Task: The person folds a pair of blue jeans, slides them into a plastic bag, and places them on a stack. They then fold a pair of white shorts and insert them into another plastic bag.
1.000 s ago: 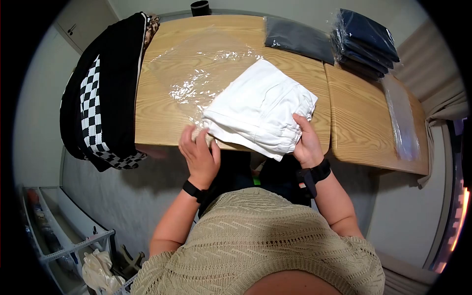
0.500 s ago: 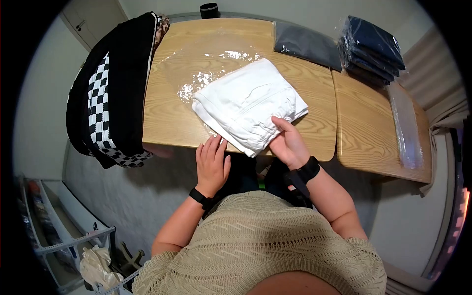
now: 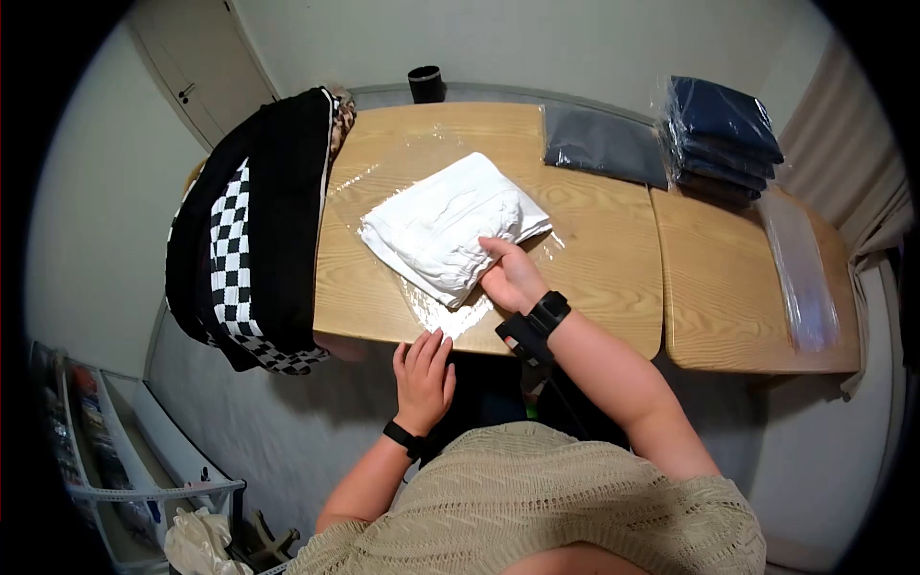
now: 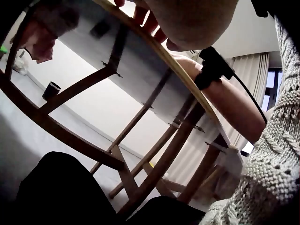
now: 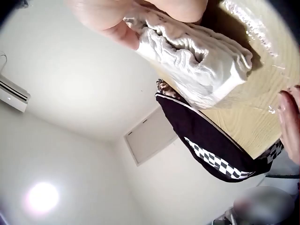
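Folded white pants point(image 3: 436, 230) with a gathered elastic waist lie over a clear plastic bag point(image 3: 460, 321) on the wooden table. At the waist edge my right hand point(image 3: 513, 278) grips the pants, thumb on top and the other fingers beneath. The right wrist view shows the layered white folds point(image 5: 197, 61) beside that thumb and palm. My left hand point(image 3: 425, 379) rests its extended fingers at the table's front edge, touching the near end of the bag. From the left wrist the fingertips point(image 4: 150, 22) show at the table rim, with the tabletop's underside below.
A black cover with a checkered band point(image 3: 230, 259) drapes over the table's left end. At the back lie a bagged dark grey garment point(image 3: 604, 144) and a stack of bagged navy garments point(image 3: 724, 139). Another clear bag point(image 3: 800, 273) lies at right. A black bin point(image 3: 425, 84) stands behind.
The pants have moved left and farther onto the table, over the bag, with my right hand still gripping the waist. My left hand has left the pants' corner for the table's front edge.
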A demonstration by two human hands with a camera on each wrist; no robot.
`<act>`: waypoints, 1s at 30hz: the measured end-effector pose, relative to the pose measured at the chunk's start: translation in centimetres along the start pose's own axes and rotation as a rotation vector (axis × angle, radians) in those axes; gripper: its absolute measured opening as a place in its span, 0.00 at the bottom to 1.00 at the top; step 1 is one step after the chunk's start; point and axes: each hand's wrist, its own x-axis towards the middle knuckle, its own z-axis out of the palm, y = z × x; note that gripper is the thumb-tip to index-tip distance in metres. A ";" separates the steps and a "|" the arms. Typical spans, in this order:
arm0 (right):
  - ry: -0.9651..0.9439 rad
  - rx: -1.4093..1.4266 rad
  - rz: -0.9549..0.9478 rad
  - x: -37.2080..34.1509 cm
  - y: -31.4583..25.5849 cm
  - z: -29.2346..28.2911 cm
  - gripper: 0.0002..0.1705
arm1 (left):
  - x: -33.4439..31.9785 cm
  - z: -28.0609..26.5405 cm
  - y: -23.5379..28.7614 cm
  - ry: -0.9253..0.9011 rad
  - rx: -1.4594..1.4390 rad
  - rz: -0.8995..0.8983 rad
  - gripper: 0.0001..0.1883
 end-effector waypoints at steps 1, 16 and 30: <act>-0.022 -0.011 0.003 1.0 0.4 -0.1 0.25 | -0.1 -0.1 -0.2 0.014 0.008 0.003 0.25; 0.114 -0.319 0.162 11.3 2.6 1.6 0.18 | 2.9 -3.2 0.5 0.075 -0.100 0.036 0.25; 0.134 -0.408 0.024 13.3 3.0 1.1 0.21 | 3.2 -1.7 2.3 -0.047 0.069 -0.032 0.20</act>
